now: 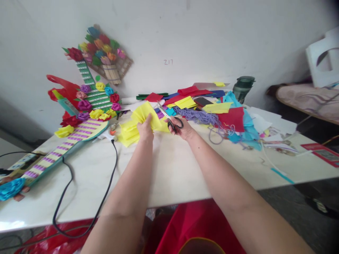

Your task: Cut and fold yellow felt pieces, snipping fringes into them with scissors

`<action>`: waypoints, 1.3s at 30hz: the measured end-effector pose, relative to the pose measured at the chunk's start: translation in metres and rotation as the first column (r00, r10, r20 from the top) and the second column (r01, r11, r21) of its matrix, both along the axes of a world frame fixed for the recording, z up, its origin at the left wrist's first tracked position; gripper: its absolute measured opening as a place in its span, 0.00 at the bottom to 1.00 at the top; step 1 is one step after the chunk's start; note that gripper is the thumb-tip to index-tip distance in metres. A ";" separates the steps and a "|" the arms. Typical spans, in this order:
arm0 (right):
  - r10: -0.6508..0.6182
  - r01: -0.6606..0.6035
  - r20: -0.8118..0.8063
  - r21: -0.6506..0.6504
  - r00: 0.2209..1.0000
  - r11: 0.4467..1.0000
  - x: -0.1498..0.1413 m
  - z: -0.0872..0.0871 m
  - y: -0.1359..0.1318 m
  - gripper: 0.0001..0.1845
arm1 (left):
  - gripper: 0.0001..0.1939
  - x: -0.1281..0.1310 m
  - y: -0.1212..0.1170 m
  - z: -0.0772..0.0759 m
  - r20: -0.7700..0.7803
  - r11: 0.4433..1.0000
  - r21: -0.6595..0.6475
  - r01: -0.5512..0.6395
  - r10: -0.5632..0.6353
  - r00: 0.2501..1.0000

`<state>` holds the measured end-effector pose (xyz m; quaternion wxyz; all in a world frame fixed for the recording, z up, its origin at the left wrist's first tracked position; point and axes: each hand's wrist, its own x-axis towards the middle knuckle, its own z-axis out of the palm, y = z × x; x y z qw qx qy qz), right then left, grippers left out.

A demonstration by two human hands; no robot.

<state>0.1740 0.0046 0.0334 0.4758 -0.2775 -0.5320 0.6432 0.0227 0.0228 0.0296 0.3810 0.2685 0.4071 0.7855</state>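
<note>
My left hand (145, 129) is closed on a folded, fan-like piece of yellow paper (137, 122) that rests on the white table (169, 169). My right hand (182, 129) grips a pair of scissors with black handles (169, 118). The scissor blades point up and to the left, over the yellow paper's upper edge. Both forearms reach out from the bottom of the view.
A paper craft with coloured flowers (87, 106) lies at the left, and another (106, 53) leans on the wall. A glue gun (109, 133) with a black cord (79, 197) sits beside the yellow paper. Coloured paper scraps (227, 116), purple yarn (197, 115), a phone (202, 101) and a green bottle (242, 88) lie behind.
</note>
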 end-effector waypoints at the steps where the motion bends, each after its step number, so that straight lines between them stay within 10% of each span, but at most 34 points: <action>1: 0.016 -0.016 -0.004 -0.004 1.000 1.000 0.000 0.002 -0.002 0.26 | 0.14 -0.002 0.000 0.001 0.009 1.000 -0.005 -0.021 0.021 1.000; 6: 0.008 -0.007 -0.021 0.039 1.000 0.999 0.002 0.007 -0.003 0.26 | 0.15 -0.008 0.000 0.003 0.036 0.996 0.001 -0.085 0.085 0.996; 11: -0.344 0.297 0.246 0.209 0.906 0.932 0.001 0.005 0.006 0.22 | 0.12 -0.009 0.001 0.002 0.033 0.997 0.066 -0.032 0.030 0.999; 17: -0.644 0.170 0.756 0.624 0.116 0.763 0.000 0.003 0.006 0.19 | 0.17 -0.005 -0.004 0.000 0.001 0.994 0.094 0.054 -0.055 0.999; 20: -0.592 0.107 0.805 0.592 -0.035 0.799 0.001 0.002 0.007 0.22 | 0.19 -0.002 -0.006 -0.001 -0.012 0.988 0.114 0.102 -0.101 0.995; 39: -0.492 0.141 0.870 0.488 -0.005 0.861 0.001 0.004 0.005 0.26 | 0.20 0.012 -0.012 -0.005 -0.077 0.937 0.041 0.347 -0.344 0.936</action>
